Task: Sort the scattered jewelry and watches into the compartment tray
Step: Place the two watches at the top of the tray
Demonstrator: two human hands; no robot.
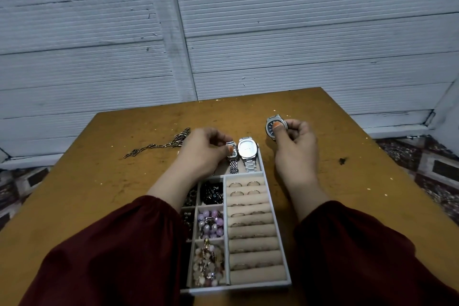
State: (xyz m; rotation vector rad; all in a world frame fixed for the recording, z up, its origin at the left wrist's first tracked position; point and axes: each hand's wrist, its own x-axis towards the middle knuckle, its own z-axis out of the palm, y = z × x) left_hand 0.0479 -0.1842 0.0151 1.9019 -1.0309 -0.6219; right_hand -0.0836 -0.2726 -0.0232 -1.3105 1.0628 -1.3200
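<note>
A grey compartment tray [273,208] lies on the wooden table in front of me. Its far compartment holds a small silver watch [233,165] and a larger silver watch [247,150]. My left hand [202,150] pinches the small watch's case with thumb and fingers. My right hand [295,149] holds a dark-faced silver watch [271,125] above the table, to the right of the tray's far end, thumb on its face. Rings sit in the beige ring rolls [252,221]. Bead bracelets [210,223] fill the small left compartments.
A dark metal chain [159,144] lies loose on the table to the left of my left hand. A small dark speck [342,161] marks the table at the right. A white panelled wall stands behind the table's far edge.
</note>
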